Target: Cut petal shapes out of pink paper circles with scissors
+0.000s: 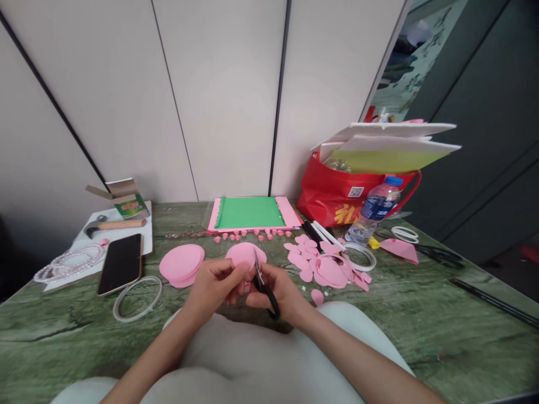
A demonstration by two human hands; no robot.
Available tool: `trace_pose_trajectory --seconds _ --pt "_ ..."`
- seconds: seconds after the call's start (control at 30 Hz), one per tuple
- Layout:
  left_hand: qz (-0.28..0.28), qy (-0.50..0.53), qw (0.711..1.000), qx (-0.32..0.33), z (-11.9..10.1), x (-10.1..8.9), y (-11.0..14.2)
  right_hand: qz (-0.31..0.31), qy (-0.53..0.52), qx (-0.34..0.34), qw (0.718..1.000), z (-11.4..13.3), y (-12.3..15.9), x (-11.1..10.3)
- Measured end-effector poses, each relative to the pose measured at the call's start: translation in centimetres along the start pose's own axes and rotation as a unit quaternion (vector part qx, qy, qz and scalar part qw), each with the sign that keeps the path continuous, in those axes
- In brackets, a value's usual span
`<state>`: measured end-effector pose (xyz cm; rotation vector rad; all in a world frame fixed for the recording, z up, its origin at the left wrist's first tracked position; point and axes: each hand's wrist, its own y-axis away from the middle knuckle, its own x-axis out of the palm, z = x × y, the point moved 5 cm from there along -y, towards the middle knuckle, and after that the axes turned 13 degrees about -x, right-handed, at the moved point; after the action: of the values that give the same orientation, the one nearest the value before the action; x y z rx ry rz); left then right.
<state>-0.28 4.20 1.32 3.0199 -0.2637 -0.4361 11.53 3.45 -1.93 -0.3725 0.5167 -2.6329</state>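
Note:
Between both hands, near the table's front edge, is a round piece of pink paper [241,253]. My left hand [219,281] pinches its lower edge between thumb and fingers. My right hand [275,294] grips black-handled scissors [266,290], their blades pointing up and away across the right part of the pink circle. Whether the blades are parted is hard to make out. A stack of pink paper circles [181,265] lies left of my left hand. Cut pink pieces and scraps [332,271] are heaped to the right of my right hand.
Small pink rolls [252,234] line up before green paper [250,212]. At left are a phone [121,264], tape roll [137,299], hammer [115,224] and bead strands [69,262]. At right stand a bottle [374,210] and red bag [324,193], with another tape roll [359,256].

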Motion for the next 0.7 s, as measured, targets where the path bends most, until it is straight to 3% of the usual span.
trace_pose_trajectory --seconds 0.7 --pt "-0.042 0.077 0.996 0.021 -0.47 -0.68 0.07 -0.021 0.009 0.065 0.998 -0.10 0.17 -0.01"
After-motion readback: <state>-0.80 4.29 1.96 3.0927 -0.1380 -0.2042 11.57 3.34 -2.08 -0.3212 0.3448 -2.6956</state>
